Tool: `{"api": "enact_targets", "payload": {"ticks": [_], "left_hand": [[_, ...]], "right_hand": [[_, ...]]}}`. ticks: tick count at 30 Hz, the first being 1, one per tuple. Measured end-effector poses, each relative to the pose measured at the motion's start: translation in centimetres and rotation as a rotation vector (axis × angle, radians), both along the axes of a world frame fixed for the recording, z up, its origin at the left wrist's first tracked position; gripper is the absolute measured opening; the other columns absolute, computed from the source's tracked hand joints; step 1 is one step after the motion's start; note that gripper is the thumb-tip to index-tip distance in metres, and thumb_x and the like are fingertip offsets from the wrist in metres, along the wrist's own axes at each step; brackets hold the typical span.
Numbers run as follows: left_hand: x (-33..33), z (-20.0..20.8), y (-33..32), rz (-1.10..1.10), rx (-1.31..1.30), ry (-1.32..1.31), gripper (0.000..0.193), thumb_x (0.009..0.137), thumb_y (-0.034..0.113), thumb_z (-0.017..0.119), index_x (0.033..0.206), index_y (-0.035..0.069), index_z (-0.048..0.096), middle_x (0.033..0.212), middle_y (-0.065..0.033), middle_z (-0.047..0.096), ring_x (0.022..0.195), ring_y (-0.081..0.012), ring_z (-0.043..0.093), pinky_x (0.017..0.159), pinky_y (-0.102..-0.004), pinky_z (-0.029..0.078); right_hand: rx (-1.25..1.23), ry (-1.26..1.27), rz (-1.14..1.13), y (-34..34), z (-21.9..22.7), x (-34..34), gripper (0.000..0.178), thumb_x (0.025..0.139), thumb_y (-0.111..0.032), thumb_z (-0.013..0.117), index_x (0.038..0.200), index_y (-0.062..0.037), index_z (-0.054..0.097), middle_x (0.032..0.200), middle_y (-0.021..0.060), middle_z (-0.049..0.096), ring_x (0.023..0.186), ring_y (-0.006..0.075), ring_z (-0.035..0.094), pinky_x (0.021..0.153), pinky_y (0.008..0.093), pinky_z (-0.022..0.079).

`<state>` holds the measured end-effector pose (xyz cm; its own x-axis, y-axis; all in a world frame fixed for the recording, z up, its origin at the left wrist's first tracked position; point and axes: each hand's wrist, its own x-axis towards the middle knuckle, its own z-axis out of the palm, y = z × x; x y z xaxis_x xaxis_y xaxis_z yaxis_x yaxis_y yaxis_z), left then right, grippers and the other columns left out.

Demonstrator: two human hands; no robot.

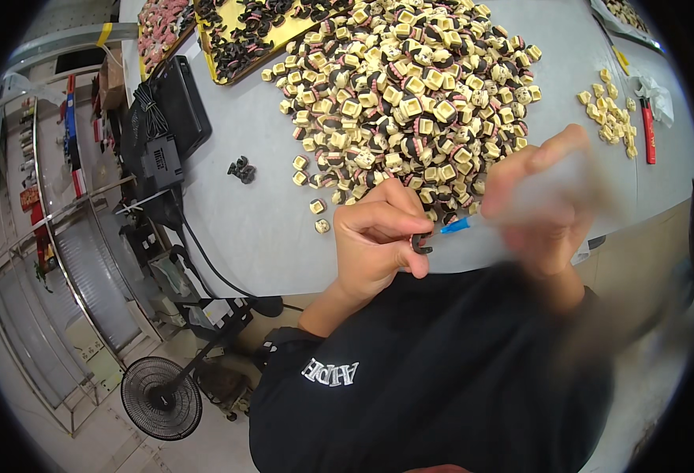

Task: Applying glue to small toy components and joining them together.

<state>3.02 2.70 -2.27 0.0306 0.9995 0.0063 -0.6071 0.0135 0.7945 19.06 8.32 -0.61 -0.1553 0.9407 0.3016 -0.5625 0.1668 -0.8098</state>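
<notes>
My left hand (367,240) pinches a small black curved piece (420,245) between thumb and fingers, at the near edge of the table. My right hand (548,236) is closed around a whitish, translucent squeeze bottle (572,189), blurred by motion. The bottle's narrow blue tip (455,226) points left and reaches close to the black piece; whether they touch I cannot tell. Just beyond both hands spreads a large heap of small cream, black and pink molded parts (410,94), many with a square hollow.
A yellow tray (288,39) of black pieces lies at the far left, beside pink pieces (162,31). Small black pieces (241,169) sit left of the heap, near a black device (185,106) with cables. Cream pieces (611,114) and a red-handled tool (648,130) lie right. A fan (162,398) stands lower left.
</notes>
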Motion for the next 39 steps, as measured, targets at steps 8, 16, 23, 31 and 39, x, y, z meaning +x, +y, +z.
{"api": "enact_targets", "payload": {"ticks": [8,16,23,31,39], "left_hand": [[1.1,0.5,0.6,0.018,-0.038,-0.047,0.033,0.06,0.016,0.079,0.084,0.001,0.064,0.075,-0.0048,0.052,0.065,-0.0128,0.048,0.055,-0.0227,0.037],[1.0,-0.1,0.4,0.026,-0.079,0.017,0.035,0.06,0.025,0.08,0.082,0.005,0.062,0.071,-0.0016,0.045,0.06,-0.0116,0.043,0.05,-0.0213,0.032],[1.1,-0.4,0.6,0.039,-0.072,0.068,0.033,0.061,0.024,0.08,0.081,0.005,0.062,0.071,-0.0007,0.044,0.059,-0.0109,0.042,0.047,-0.0193,0.031],[0.7,0.1,0.2,0.036,-0.081,0.064,0.032,0.061,0.022,0.08,0.081,0.004,0.062,0.071,-0.001,0.044,0.059,-0.0113,0.043,0.049,-0.0205,0.032],[-0.2,0.0,-0.8,0.018,-0.06,0.033,0.031,0.061,0.013,0.079,0.084,0.001,0.062,0.074,-0.0038,0.048,0.065,-0.0135,0.046,0.055,-0.0228,0.036]], "right_hand": [[0.08,-0.009,-0.032,1.0,0.2,2.2,0.035,0.086,-0.032,0.054,0.098,-0.0026,0.038,0.077,0.0203,0.06,0.049,0.0092,0.047,0.048,0.0198,0.042],[0.095,-0.497,-0.356,-0.7,-1.2,8.5,0.033,0.077,-0.006,0.064,0.101,-0.0023,0.042,0.093,0.019,0.059,0.086,0.0232,0.058,0.076,0.0314,0.046],[0.083,-0.913,-0.467,-1.1,-4.5,10.6,0.036,0.072,0.009,0.061,0.103,-0.0003,0.044,0.101,0.0161,0.056,0.096,0.0238,0.055,0.082,0.0324,0.043],[0.17,-0.958,-0.485,0.4,-2.8,12.5,0.033,0.073,0.01,0.058,0.103,-0.0008,0.052,0.1,0.0142,0.057,0.09,0.0221,0.056,0.078,0.032,0.045],[0.509,-1.401,-0.164,3.4,-1.4,12.1,0.028,0.071,0.008,0.059,0.096,-0.0046,0.061,0.096,0.0098,0.059,0.084,0.0237,0.056,0.073,0.0308,0.047]]}}
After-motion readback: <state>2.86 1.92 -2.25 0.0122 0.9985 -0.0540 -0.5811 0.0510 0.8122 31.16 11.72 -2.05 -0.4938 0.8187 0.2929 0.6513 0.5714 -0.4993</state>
